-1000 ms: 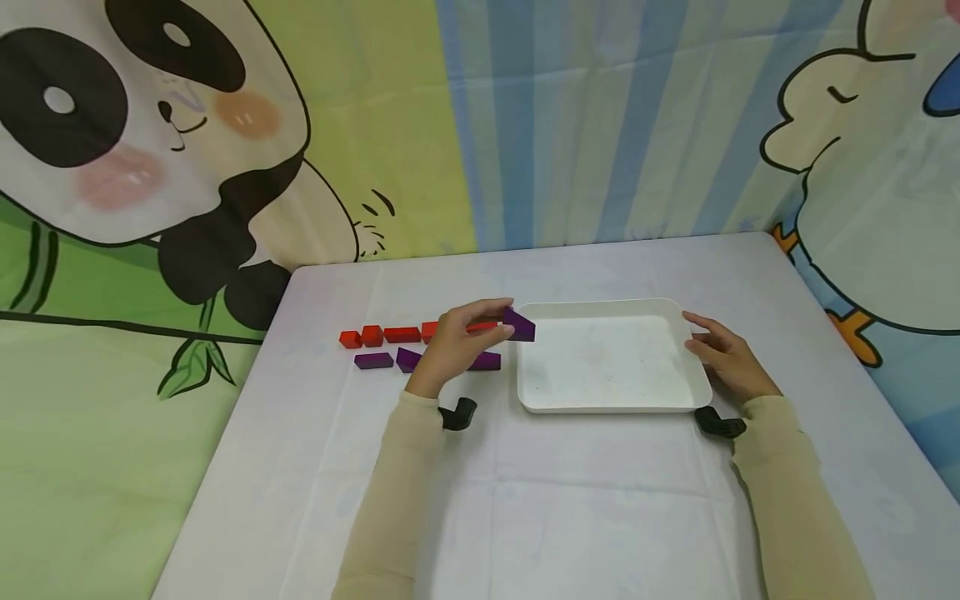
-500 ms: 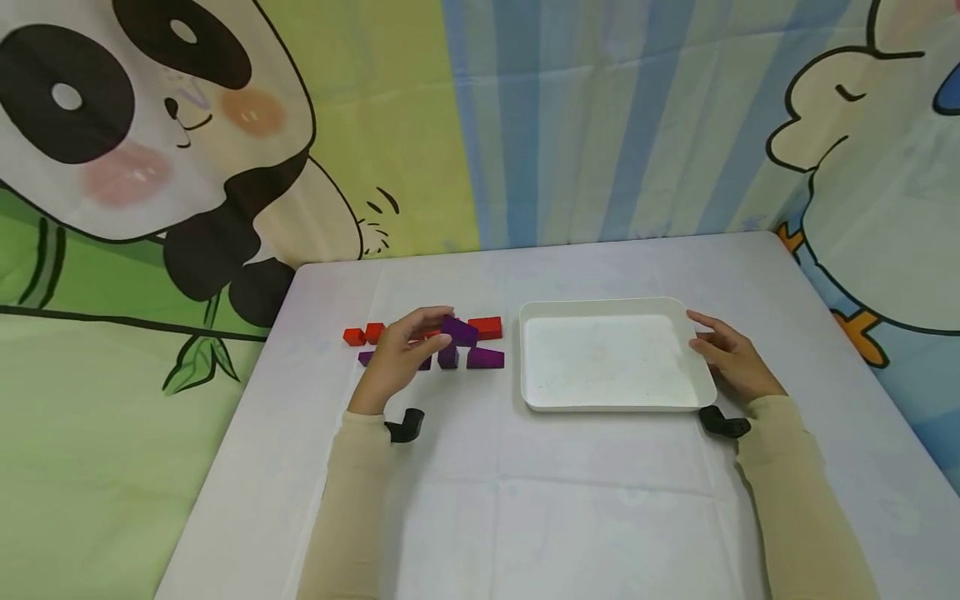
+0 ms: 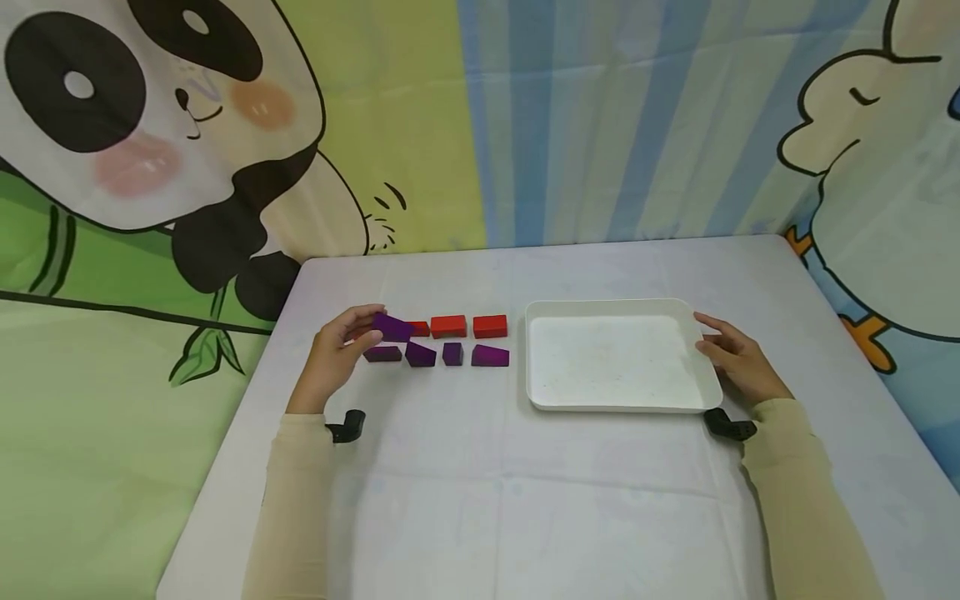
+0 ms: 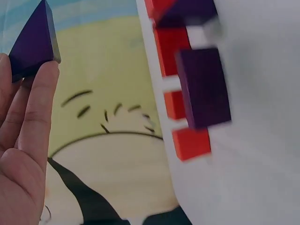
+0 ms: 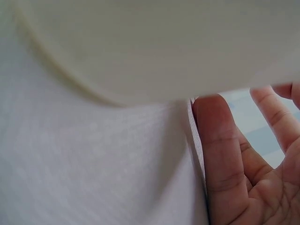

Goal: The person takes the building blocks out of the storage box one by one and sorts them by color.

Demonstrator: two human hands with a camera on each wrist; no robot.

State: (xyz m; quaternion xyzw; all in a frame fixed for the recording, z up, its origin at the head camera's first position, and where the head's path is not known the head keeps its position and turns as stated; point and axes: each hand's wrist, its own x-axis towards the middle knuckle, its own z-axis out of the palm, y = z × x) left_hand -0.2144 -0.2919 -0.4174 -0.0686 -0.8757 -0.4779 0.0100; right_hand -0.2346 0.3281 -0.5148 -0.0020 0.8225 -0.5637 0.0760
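Note:
My left hand (image 3: 333,354) pinches a purple wedge-shaped block (image 3: 392,327) between thumb and fingertips, above the left end of the block rows. In the left wrist view this purple block (image 4: 35,47) shows a slanted, pointed face. Nearer me lie several purple blocks (image 3: 421,355) in a row, some slanted on top. Behind them runs a row of red blocks (image 3: 448,326), partly hidden by my left hand and the held block. My right hand (image 3: 738,358) rests its thumb and fingertips against the right side of a shallow white tray (image 3: 622,409), with its fingers loosely extended.
A white cloth (image 3: 495,500) covers the table. A printed backdrop (image 3: 585,125) hangs behind the table's far edge. Black wrist mounts (image 3: 347,427) sit beside both sleeves.
My left hand has carried the purple block leftward from beside the tray to the left end of the rows. My right hand stays at the tray's right side.

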